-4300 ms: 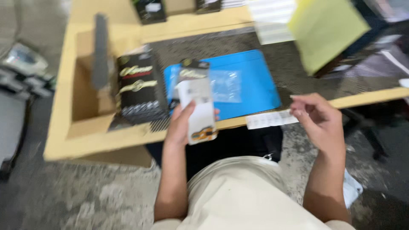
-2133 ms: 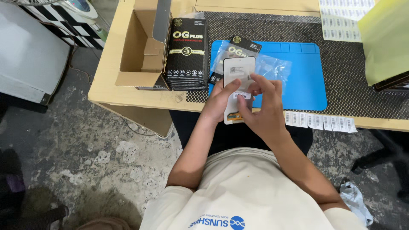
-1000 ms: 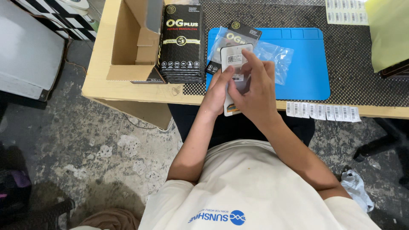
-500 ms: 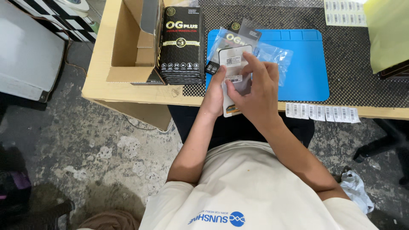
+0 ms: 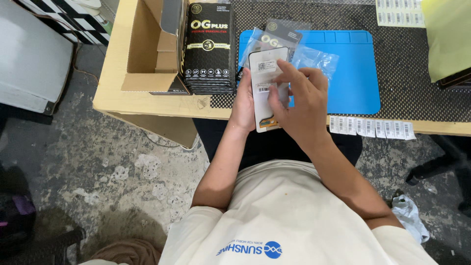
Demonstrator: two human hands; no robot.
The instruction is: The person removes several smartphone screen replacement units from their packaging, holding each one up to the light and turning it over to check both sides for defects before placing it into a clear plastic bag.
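My left hand (image 5: 244, 100) grips a flat white rectangular pack (image 5: 265, 81) by its left edge, holding it upright over the table's front edge. My right hand (image 5: 299, 100) lies across the pack's right side, with the fingertips pressing a small barcode sticker on its face. Behind the pack a clear plastic sleeve (image 5: 314, 59) and a black retail card (image 5: 279, 34) lie on the blue mat (image 5: 353, 73).
A stack of black retail packs (image 5: 208, 46) stands left of the mat beside an open cardboard box (image 5: 149, 49). A strip of barcode stickers (image 5: 373, 128) lies along the wooden table edge (image 5: 147, 100). A yellow-green sheet (image 5: 449, 34) sits at far right, more sticker sheets (image 5: 400, 12) above.
The view swung and settled over the table. My right hand came from the sticker strip onto the white pack, and its fingers now press on the pack's face.
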